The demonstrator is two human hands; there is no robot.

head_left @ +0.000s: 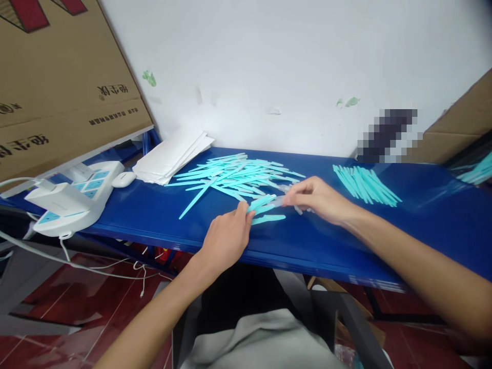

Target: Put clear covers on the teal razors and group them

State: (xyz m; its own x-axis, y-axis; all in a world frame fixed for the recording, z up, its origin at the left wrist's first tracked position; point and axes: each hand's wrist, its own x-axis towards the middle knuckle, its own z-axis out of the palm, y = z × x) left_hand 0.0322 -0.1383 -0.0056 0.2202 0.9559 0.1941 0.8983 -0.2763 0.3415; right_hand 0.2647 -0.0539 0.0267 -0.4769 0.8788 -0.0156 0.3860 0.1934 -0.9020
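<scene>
My left hand (227, 231) is closed around a few slim turquoise eyebrow razors (260, 204) near the front edge of the blue table. With thumb and fingers pinched, my right hand (312, 197) grips a clear plastic cap (277, 203) at the razors' far ends. Whether the cap is fully on a blade is too small to tell. Just under the held razors lies a single turquoise razor (269, 219). Some loose clear caps (298, 209) show beside my right fingers, partly hidden by them. Behind both hands spreads a messy pile of turquoise razors (230, 174).
To the right, a neater row of razors (365, 184) lies on the blue table (154, 220). White envelopes or sheets (172, 154) rest at the back left, near a white earbud case (123, 179) and a power strip (82, 197) with cables. Cardboard boxes (65, 66) flank the table.
</scene>
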